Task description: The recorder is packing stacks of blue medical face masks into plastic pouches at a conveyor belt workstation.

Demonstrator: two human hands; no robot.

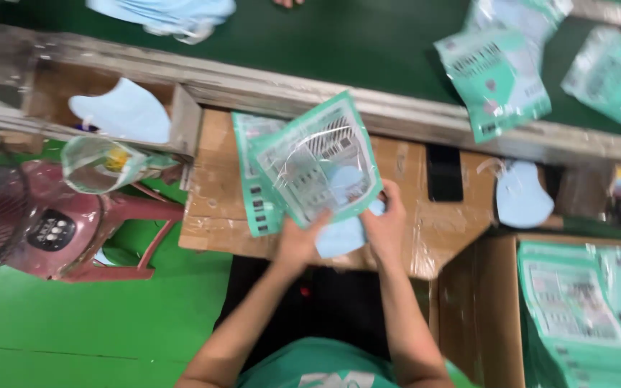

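Green pouch [318, 162] tilts upright, long axis leaning left, between both hands.

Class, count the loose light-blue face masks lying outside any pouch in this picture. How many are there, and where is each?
3: one mask in the open box at left, one mask on the cardboard at right, one mask between the hands. The blue heap on the belt may hide more.

The pouches [315, 162] are mint green with clear windows and black barcode stripes; the masks [125, 111] look pale blue; the floor [73, 323] is bright green.
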